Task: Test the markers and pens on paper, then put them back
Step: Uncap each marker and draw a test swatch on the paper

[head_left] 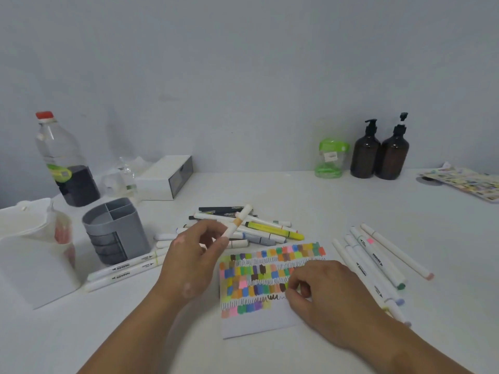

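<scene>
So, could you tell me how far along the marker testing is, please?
Much testing looks done: the paper is mostly covered in swatches. In hand: the left hand holds a white marker; the right hand rests on the paper. Left: putting back, since markers lie loose and the grey organiser looks empty.

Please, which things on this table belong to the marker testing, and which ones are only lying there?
For the job: left hand holding a marker; right hand on the paper; marker pile; markers on the right; grey holder.

Just lying about: water bottle; green jar; brown pump bottles; white drawer box; colourful sheet.
</scene>
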A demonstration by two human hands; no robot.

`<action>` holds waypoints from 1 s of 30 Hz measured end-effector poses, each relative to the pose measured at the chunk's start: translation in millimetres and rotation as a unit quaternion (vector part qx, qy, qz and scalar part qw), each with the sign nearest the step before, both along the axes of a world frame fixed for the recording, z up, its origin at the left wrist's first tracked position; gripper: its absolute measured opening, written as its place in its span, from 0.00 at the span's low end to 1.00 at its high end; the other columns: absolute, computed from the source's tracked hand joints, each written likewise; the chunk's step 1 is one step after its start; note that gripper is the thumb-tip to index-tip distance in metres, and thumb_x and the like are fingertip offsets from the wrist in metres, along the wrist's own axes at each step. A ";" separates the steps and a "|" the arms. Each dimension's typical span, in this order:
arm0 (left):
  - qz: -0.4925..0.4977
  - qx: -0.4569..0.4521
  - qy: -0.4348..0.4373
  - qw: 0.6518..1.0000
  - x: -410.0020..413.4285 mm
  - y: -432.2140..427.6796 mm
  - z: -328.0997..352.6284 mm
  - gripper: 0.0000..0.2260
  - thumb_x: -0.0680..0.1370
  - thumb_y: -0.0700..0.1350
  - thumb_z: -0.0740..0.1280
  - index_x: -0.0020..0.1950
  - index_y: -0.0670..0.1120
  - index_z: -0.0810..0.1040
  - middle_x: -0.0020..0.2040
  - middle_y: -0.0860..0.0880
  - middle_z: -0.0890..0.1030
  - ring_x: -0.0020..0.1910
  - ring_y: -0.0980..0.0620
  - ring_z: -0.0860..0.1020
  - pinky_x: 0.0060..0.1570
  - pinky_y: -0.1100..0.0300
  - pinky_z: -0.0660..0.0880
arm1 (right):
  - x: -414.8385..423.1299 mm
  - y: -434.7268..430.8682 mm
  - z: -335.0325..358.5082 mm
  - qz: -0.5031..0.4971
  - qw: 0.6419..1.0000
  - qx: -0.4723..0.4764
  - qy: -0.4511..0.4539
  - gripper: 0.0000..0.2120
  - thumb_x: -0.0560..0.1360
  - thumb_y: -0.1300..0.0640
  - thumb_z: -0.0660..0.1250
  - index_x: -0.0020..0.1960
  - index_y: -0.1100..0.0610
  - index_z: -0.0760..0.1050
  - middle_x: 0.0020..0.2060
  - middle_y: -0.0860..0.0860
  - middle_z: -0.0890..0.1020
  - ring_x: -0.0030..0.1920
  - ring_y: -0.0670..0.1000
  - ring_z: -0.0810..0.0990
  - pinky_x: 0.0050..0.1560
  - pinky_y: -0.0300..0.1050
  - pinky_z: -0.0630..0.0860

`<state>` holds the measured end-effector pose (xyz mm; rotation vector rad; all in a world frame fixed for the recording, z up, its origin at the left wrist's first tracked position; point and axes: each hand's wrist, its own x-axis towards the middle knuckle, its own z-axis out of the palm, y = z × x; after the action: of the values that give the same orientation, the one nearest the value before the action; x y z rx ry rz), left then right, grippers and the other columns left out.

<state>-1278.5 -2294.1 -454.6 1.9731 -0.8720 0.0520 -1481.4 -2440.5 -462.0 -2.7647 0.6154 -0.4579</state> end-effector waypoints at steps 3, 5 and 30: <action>-0.093 -0.097 0.156 0.979 -5.8 -3.2 4.2 0.06 0.80 0.48 0.69 0.52 0.60 0.81 0.46 0.56 0.84 0.47 0.58 0.82 0.44 0.60 0.77 | 3.1 2.5 2.3 -0.019 1.000 -0.003 -0.014 0.10 0.77 0.40 0.64 0.41 0.43 0.76 0.34 0.40 0.77 0.38 0.41 0.75 0.36 0.31 0.65; -0.166 -0.157 0.266 0.937 -11.6 -5.4 5.6 0.10 0.78 0.45 0.72 0.57 0.58 0.81 0.48 0.50 0.85 0.48 0.50 0.85 0.49 0.51 0.80 | 2.9 3.0 4.3 -0.027 0.998 0.022 -0.047 0.11 0.76 0.40 0.67 0.41 0.44 0.80 0.34 0.40 0.80 0.38 0.42 0.77 0.36 0.31 0.68; -0.269 0.092 0.000 0.959 -47.1 -7.7 3.0 0.09 0.84 0.53 0.60 0.54 0.63 0.79 0.41 0.59 0.80 0.39 0.58 0.75 0.34 0.69 0.69 | 0.5 -7.0 18.2 0.059 0.851 0.447 -0.271 0.09 0.69 0.62 0.78 0.45 0.50 0.86 0.35 0.50 0.85 0.33 0.46 0.81 0.32 0.38 0.77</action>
<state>-1325.6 -2301.8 -451.5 1.8359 -1.4281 -0.3562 -1480.9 -2447.5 -443.8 -1.6654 0.3650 -0.6712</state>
